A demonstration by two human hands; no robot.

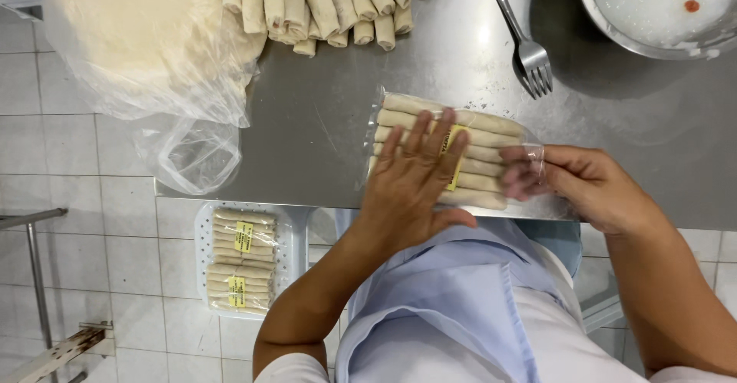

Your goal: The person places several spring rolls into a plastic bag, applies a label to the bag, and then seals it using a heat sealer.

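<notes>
While left hand flattens roll packet, right hand pinches it.

Bare forearms on both sides, no gloves, no rings or watch showing on the left hand or the right hand. Short white sleeves up at the shoulders, and a pale blue apron down the front, creased and folded.
</notes>
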